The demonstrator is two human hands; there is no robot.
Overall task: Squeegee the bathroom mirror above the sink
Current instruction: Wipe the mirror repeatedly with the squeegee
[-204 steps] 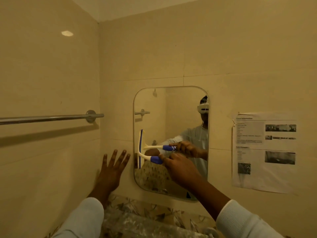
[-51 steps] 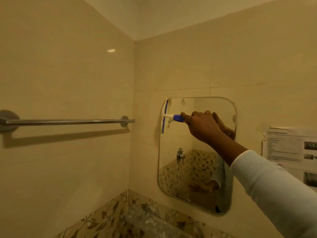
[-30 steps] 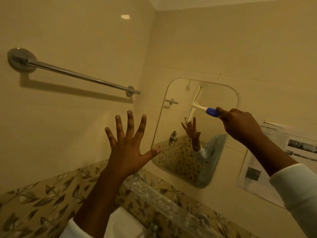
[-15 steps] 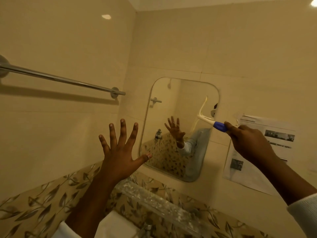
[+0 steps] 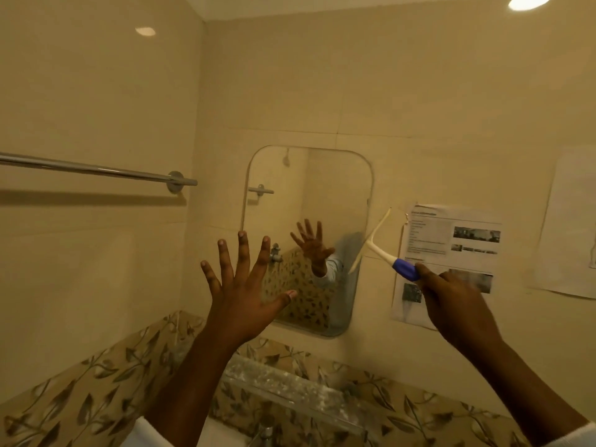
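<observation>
A rounded rectangular mirror (image 5: 329, 188) hangs on the tiled wall ahead. My right hand (image 5: 451, 304) grips the blue handle of a white squeegee (image 5: 375, 240). Its blade is tilted and held off the glass at the mirror's right edge. My left hand (image 5: 245, 285) is raised in front of the mirror's lower left part with fingers spread wide, holding nothing. The mirror shows that hand's reflection. A white sink (image 5: 219, 430) shows at the bottom edge, mostly hidden by my left arm.
A chrome towel bar (image 5: 96, 169) runs along the left wall. A printed paper sheet (image 5: 451, 253) is stuck to the wall right of the mirror. A glass shelf (image 5: 290, 385) sits under the mirror, above a tap (image 5: 264, 433). Leaf-patterned tiles (image 5: 96, 382) border the wall.
My right hand has drawn the squeegee rightward and down, off the mirror's right edge. My left hand stays raised and spread. The camera view has shifted a little.
</observation>
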